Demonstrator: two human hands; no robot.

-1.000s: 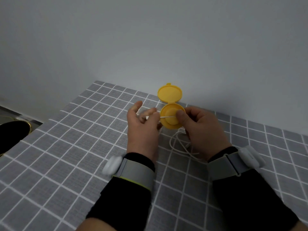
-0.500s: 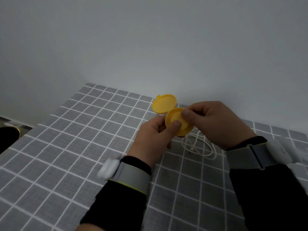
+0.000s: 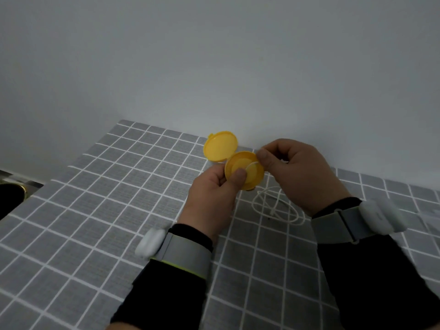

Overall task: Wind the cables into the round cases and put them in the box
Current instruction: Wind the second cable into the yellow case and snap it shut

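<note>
A yellow round case (image 3: 247,173) is held up above the table, its hinged lid (image 3: 220,146) swung open to the upper left. My left hand (image 3: 214,196) grips the case's base, thumb pressed on the raised centre. My right hand (image 3: 300,172) pinches a thin white cable at the case's right rim; a short stretch of it runs across the case. The rest of the white cable (image 3: 276,208) lies in loose loops on the table below my right hand. No box is in view.
The table wears a grey cloth (image 3: 107,210) with a white grid and meets a plain grey wall at the back. A dark round object with a gold rim (image 3: 9,196) sits off the table's left edge.
My left hand has gone from pinching the cable to gripping the case's base. My right hand has moved to the case's right rim with the cable. The case's lid has tilted left.
</note>
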